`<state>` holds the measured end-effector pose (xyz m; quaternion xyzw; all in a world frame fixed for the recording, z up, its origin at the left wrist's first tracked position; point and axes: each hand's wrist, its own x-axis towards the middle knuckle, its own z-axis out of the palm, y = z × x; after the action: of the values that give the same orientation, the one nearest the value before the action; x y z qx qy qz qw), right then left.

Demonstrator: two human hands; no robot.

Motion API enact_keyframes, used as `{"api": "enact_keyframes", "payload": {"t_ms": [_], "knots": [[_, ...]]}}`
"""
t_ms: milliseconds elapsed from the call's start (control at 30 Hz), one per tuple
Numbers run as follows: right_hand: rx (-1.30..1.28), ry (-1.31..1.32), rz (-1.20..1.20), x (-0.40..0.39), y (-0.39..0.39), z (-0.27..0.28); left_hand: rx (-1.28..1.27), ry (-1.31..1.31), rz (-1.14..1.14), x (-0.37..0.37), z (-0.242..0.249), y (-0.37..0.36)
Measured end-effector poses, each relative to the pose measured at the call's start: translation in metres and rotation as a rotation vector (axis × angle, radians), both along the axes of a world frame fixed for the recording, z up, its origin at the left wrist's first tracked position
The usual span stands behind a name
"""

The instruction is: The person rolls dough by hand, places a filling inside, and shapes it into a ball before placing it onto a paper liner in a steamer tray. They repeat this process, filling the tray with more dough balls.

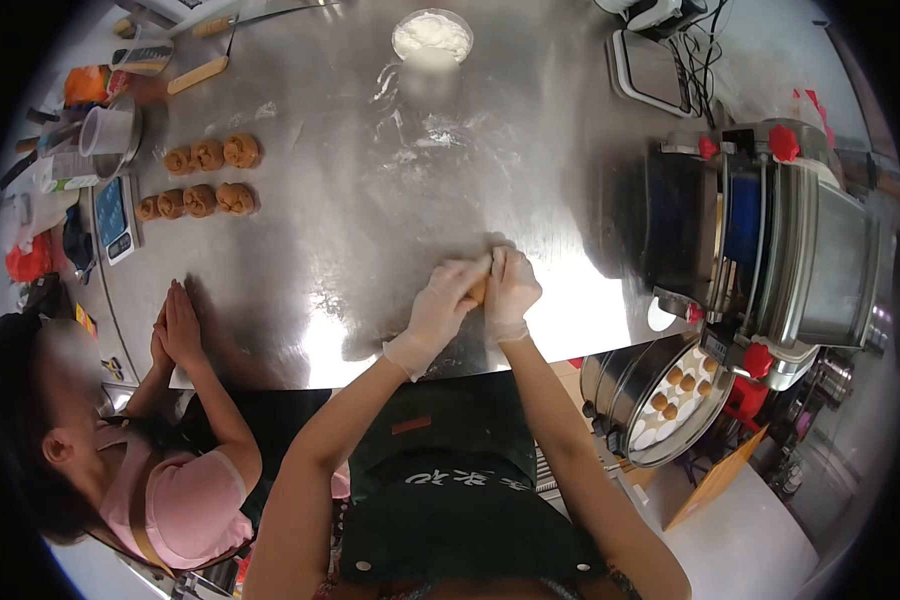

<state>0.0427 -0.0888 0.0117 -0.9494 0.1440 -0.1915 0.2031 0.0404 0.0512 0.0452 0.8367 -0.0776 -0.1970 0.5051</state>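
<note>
Both my hands wear thin, see-through gloves and meet over the steel table near its front edge. My left hand (442,308) curls its fingers around a small piece of brown dough (479,291). Pressed against the same piece from the right is my right hand (512,288), its fingers bent. Most of the dough is hidden between the hands. Several lumps of similar brown dough (199,201) sit in two rows at the left of the table. Toward the back stands a bowl of white flour (432,38), with flour smears on the steel in front of it.
At the left a person in a pink sleeve (175,505) holds their palms together at the table edge. A digital scale (116,220) lies beyond them. A dough-rolling machine (770,250) stands at the right, above a round steamer (670,400) with dough balls on white paper.
</note>
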Motion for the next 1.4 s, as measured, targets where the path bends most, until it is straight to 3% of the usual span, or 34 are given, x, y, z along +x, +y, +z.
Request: {"api": "enact_keyframes", "payload": {"t_ms": [33,133,233,267,333,367,467,533,633,700,800,867,933,1033,1100,1133,1200,1233,1267,1300,1367,1400], "knots": [[-0.058,-0.017,0.028,-0.002,-0.001,0.001,-0.024,0.035,0.079,0.000,0.000,-0.001],[0.050,0.132,-0.075,-0.007,0.003,0.007,0.099,-0.068,-0.100,0.007,0.011,-0.006],[0.185,0.215,-0.140,-0.026,0.010,0.019,0.052,-0.095,-0.205,-0.019,0.003,-0.002],[0.121,0.124,-0.125,-0.030,0.009,0.015,0.065,-0.060,-0.227,-0.027,-0.004,0.000],[-0.005,-0.077,-0.080,-0.027,0.007,0.005,0.018,-0.075,-0.094,-0.021,0.000,0.000],[0.007,-0.027,-0.086,-0.031,0.006,0.002,-0.004,-0.079,-0.027,-0.020,0.003,0.001],[0.084,0.121,-0.113,-0.037,0.004,0.007,0.183,-0.029,-0.205,-0.010,0.006,-0.006],[0.194,0.239,-0.149,-0.050,0.005,0.012,0.148,-0.116,-0.273,-0.020,0.005,-0.002],[0.103,0.071,-0.131,-0.066,0.015,0.011,0.128,-0.215,-0.351,-0.049,-0.008,0.005],[0.218,0.171,-0.138,-0.072,0.012,0.016,0.095,-0.252,-0.370,-0.054,-0.016,0.010],[0.477,0.149,-0.300,-0.082,-0.001,0.010,0.175,-0.145,-0.281,-0.023,0.029,-0.007],[0.778,0.040,-0.492,-0.097,-0.015,0.009,0.351,-0.293,-0.394,-0.014,0.030,-0.032],[0.812,0.110,-0.500,-0.111,-0.031,0.017,0.531,-0.354,-0.508,-0.022,0.017,-0.051],[0.913,0.248,-0.551,-0.114,-0.043,0.032,0.430,-0.468,-0.546,-0.048,-0.002,-0.034],[1.032,0.312,-0.591,-0.114,-0.039,0.037,0.348,-0.212,-0.532,-0.052,0.001,-0.026],[1.133,0.342,-0.553,-0.112,-0.035,0.039,0.308,-0.087,-0.519,-0.052,0.004,-0.024],[1.332,0.406,-0.473,-0.108,-0.018,0.045,-0.086,0.098,0.066,-0.057,0.018,-0.030],[1.467,0.275,-0.329,-0.109,-0.004,0.049,-0.286,0.185,0.359,-0.056,0.030,-0.037],[1.573,0.133,-0.216,-0.102,0.010,0.050,-0.408,0.242,0.499,-0.051,0.041,-0.046],[1.672,-0.011,-0.095,-0.096,0.019,0.052,-0.377,0.239,0.508,-0.049,0.054,-0.056],[1.948,0.069,-0.169,-0.073,0.019,0.092,-0.314,0.233,0.533,-0.049,0.080,-0.068],[2.083,0.116,-0.208,-0.061,0.018,0.111,-0.216,0.095,0.454,-0.042,0.095,-0.066]]}}
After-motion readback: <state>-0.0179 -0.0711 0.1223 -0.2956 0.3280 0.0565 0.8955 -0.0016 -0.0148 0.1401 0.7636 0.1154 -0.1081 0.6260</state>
